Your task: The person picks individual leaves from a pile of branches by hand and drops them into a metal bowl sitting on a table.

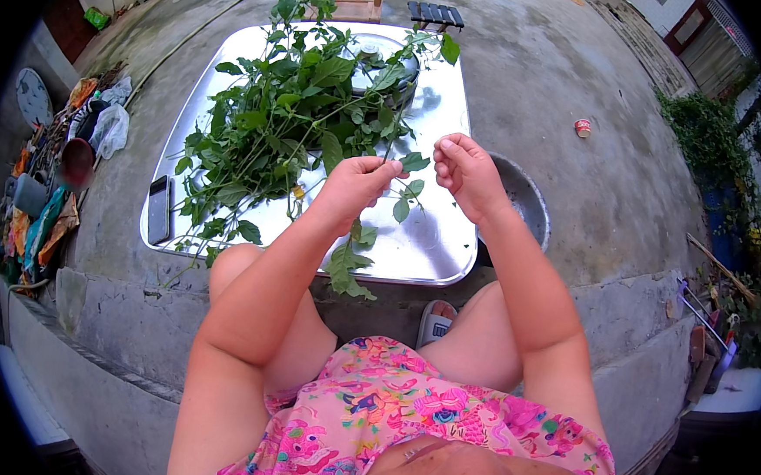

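Observation:
My left hand [361, 187], above the near part of a shiny metal tabletop [435, 254], pinches a green leafy stem [350, 265]. Its leaves hang below the hand, and others stick out past the fingertips. To the right, apart from the stem, my right hand [466, 174] is raised with thumb and forefinger together and the other fingers curled. I see nothing between those fingers. Beyond my left hand, a large heap of leafy green stems [263, 119] spreads over the table. Part of it covers a round metal pot [406, 85] with a lid.
A mobile phone [159, 211] lies at the table's left edge. Beside its right edge, a metal basin [530, 197] is partly hidden by my right arm. Behind the table stand a small dark slatted stool [435, 13] and a wooden chair [349, 7]. A red paper cup [582, 128] rests on the concrete.

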The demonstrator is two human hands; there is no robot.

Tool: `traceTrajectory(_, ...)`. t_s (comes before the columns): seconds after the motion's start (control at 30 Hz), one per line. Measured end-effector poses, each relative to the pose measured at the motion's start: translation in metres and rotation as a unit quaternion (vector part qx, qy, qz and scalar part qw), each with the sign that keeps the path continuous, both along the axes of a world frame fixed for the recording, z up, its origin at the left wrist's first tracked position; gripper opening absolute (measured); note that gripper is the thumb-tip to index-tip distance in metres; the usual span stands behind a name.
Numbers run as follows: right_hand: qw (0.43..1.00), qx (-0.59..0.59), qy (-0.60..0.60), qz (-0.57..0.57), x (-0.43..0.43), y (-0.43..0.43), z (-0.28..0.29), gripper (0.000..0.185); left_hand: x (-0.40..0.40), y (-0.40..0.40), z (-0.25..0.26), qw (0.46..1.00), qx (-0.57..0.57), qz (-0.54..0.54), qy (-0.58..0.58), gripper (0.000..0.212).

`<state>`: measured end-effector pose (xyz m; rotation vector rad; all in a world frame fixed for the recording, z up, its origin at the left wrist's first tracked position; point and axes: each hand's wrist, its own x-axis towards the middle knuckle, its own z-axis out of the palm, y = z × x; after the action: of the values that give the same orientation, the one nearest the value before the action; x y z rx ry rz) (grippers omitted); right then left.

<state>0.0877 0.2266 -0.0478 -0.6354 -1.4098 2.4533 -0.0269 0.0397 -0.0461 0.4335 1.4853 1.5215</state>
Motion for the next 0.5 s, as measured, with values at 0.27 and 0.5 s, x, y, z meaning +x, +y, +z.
traceTrajectory(0.27,0.995,-0.034,-0.019,0.089,0.004,-0.011,-0.001,0.012,-0.002,0.000,0.000,1.000,0.005,0.016,0.019,0.031)
traceTrajectory(0.5,0.999,0.012,0.039,-0.010,-0.003,-0.016,-0.011,0.008,0.001,0.003,0.000,1.000,0.020,0.007,-0.003,0.030)
